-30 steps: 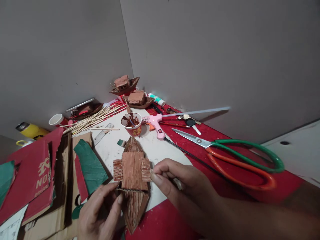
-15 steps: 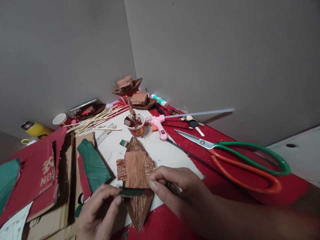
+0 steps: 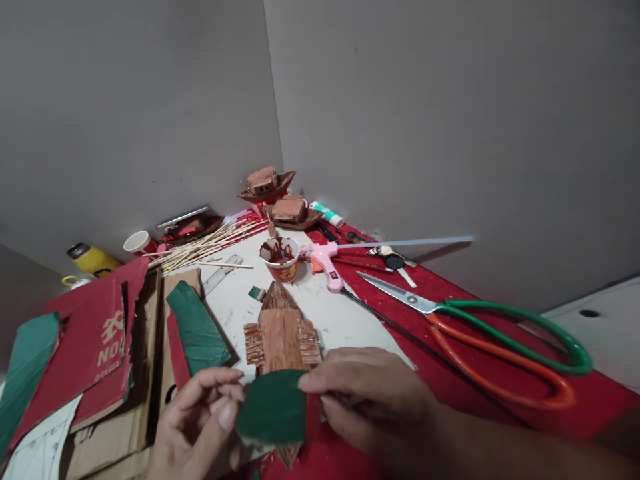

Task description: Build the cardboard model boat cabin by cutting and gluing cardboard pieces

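Note:
Between the thumb and fingers of my right hand (image 3: pixel 370 390) is a green cardboard piece (image 3: pixel 273 407) with a rounded upper edge, its flat face turned up. My left hand (image 3: pixel 200 417) is beside the piece's left edge, thumb and fingers apart; whether a fingertip touches it I cannot tell. Beneath the piece lies a brown cardboard model boat (image 3: pixel 280 337) with ribbed side panels, its lower half mostly covered. Its pointed bow rests near a paper cup (image 3: pixel 280 260) smeared with brown paint.
A pink glue gun (image 3: pixel 325 263) and large scissors (image 3: pixel 415 303) lie to the right. Red and green cardboard sheets (image 3: pixel 85 340) are stacked left, below thin wooden sticks (image 3: pixel 210 239). Finished-looking model boats (image 3: pixel 290 210) stand at the back, near the wall corner.
The green cardboard piece has turned from edge-on to face-up over the boat's lower half. My left fingers have come off its end. The whole view has shifted slightly.

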`<state>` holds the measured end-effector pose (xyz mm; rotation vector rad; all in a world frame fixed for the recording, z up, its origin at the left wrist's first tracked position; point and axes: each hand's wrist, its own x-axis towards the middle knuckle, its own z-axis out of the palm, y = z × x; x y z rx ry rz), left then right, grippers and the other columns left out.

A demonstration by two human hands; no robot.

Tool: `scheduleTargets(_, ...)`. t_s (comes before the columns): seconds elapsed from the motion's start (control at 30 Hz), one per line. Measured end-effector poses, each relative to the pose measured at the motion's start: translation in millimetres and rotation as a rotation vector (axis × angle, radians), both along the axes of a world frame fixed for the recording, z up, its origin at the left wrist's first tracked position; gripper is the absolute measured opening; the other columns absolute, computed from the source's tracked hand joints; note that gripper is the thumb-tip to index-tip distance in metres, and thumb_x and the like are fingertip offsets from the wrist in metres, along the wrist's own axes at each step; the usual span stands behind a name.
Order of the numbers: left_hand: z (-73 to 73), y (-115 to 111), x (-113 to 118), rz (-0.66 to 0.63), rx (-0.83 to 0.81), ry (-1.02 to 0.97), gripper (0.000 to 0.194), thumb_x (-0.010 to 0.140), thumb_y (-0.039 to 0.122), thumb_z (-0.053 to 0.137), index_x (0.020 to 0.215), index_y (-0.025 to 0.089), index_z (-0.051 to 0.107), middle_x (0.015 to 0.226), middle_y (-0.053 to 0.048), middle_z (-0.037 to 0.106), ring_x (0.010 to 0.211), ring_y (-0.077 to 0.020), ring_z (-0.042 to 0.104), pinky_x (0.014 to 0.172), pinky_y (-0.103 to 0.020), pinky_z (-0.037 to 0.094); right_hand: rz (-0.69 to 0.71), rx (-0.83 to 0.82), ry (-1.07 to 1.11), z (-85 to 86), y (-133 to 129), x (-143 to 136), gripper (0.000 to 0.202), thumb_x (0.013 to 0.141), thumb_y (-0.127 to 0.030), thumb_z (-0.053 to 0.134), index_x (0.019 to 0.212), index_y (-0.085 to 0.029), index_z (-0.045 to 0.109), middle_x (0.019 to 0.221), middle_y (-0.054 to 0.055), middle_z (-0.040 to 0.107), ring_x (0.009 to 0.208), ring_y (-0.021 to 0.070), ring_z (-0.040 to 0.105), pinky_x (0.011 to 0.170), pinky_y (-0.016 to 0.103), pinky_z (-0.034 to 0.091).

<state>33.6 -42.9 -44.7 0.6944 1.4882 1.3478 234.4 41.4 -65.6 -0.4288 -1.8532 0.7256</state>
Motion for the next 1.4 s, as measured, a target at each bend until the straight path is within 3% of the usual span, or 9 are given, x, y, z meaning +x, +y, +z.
scheduleTargets(0.2, -3.8, 8.3, -4.4, -0.351, -0.036, -0.288, 0.044, 0.078, 0.049, 0.071, 0.113, 0.023, 0.066, 0.083, -0.002, 0.061, 0.047, -0.0100, 0.056, 0.046, -0.023, 0.044, 0.114, 0.028, 0.025, 3.6, -2.2, 2.2, 0.037, 0.080, 0.001, 0.052, 0.105, -0.026, 0.060, 0.075, -0.001, 0.071, 0.064, 0.0104, 0.065, 0.064, 0.019, 0.051)
scheduleTargets(0.33, 0.8, 4.8, -2.8, -0.479, -0.042, -0.167, 0.044, 0.076, 0.050, 0.074, 0.110, 0.023, 0.068, 0.078, 0.001, 0.051, 0.056, -0.0080, 0.047, 0.051, -0.020, 0.040, 0.202, 0.064, 0.012, 5.4, -3.9, 3.0, 0.040, 0.078, 0.001, 0.053, 0.107, -0.026, 0.060, 0.078, 0.000, 0.073, 0.068, 0.0120, 0.068, 0.067, 0.021, 0.053)
scheduleTargets(0.53, 5.1, 0.5, -2.7, -0.609, -0.036, 0.061, 0.040, 0.073, 0.055, 0.075, 0.088, 0.019, 0.071, 0.072, -0.001, 0.056, 0.066, -0.0114, 0.046, 0.061, -0.021, 0.040, 0.375, 0.022, -0.034, 10.3, -6.7, 1.9, 0.031, 0.080, -0.002, 0.049, 0.099, -0.022, 0.063, 0.079, 0.004, 0.074, 0.073, 0.0128, 0.070, 0.070, 0.022, 0.053)
scheduleTargets(0.63, 3.3, -3.0, -0.7, -0.531, -0.029, 0.024, 0.036, 0.070, 0.050, 0.079, 0.076, 0.017, 0.066, 0.060, 0.004, 0.050, 0.056, -0.0078, 0.038, 0.055, -0.019, 0.035, 0.364, 0.000, -0.045, 10.2, -11.9, 2.6, 0.031, 0.081, -0.006, 0.053, 0.108, -0.019, 0.063, 0.077, 0.005, 0.072, 0.067, 0.0124, 0.066, 0.067, 0.022, 0.052)
scheduleTargets(0.77, 4.4, -4.4, -0.2, -0.393, 0.020, -0.004, 0.035, 0.071, 0.047, 0.079, 0.073, 0.016, 0.062, 0.059, 0.003, 0.053, 0.054, -0.0071, 0.040, 0.054, -0.019, 0.034, 0.319, -0.252, -0.059, 11.1, -14.8, 5.2, 0.030, 0.086, -0.021, 0.057, 0.115, -0.016, 0.063, 0.084, 0.005, 0.070, 0.064, 0.0110, 0.060, 0.059, 0.020, 0.050)
scheduleTargets(0.9, 11.3, -6.6, 6.9, -0.380, 0.090, 0.109, 0.034, 0.073, 0.045, 0.078, 0.072, 0.016, 0.062, 0.061, 0.002, 0.054, 0.056, -0.0089, 0.043, 0.055, -0.020, 0.037, 0.422, -0.495, -0.194, 13.7, -12.8, 4.8, 0.027, 0.082, -0.043, 0.064, 0.082, -0.016, 0.062, 0.065, -0.004, 0.053, 0.055, 0.0086, 0.045, 0.050, 0.019, 0.038)
scheduleTargets(1.03, 18.1, -18.1, 18.0, -0.426, 0.140, 0.258, 0.035, 0.077, 0.047, 0.072, 0.071, 0.015, 0.062, 0.061, 0.002, 0.054, 0.058, -0.0093, 0.045, 0.056, -0.020, 0.042, 0.552, -0.501, -0.315, 14.0, -16.1, 2.5, 0.037, 0.087, -0.044, 0.057, 0.063, -0.017, 0.047, 0.056, -0.007, 0.037, 0.053, 0.0073, 0.035, 0.049, 0.019, 0.030)
scheduleTargets(1.27, 16.7, -41.4, -19.0, -0.194, 0.221, 1.040, 0.034, 0.099, 0.039, 0.039, 0.086, 0.016, 0.061, 0.070, -0.003, 0.063, 0.064, -0.0156, 0.061, 0.061, -0.027, 0.051, 0.361, -0.721, -0.042, 15.0, -15.7, 6.0, 0.040, 0.084, -0.055, 0.062, 0.081, -0.015, 0.062, 0.062, -0.003, 0.055, 0.051, 0.0100, 0.050, 0.047, 0.021, 0.043)
scheduleTargets(1.4, 3.4, -41.2, -45.5, -0.167, 0.242, 1.401, 0.023, 0.091, 0.027, 0.053, 0.108, 0.018, 0.065, 0.113, -0.015, 0.067, 0.107, -0.0284, 0.061, 0.094, -0.047, 0.049, 0.212, -0.729, 0.075, 17.3, -12.6, 5.3, 0.045, 0.077, -0.061, 0.067, 0.075, -0.016, 0.062, 0.055, -0.004, 0.053, 0.047, 0.0099, 0.048, 0.044, 0.021, 0.042)
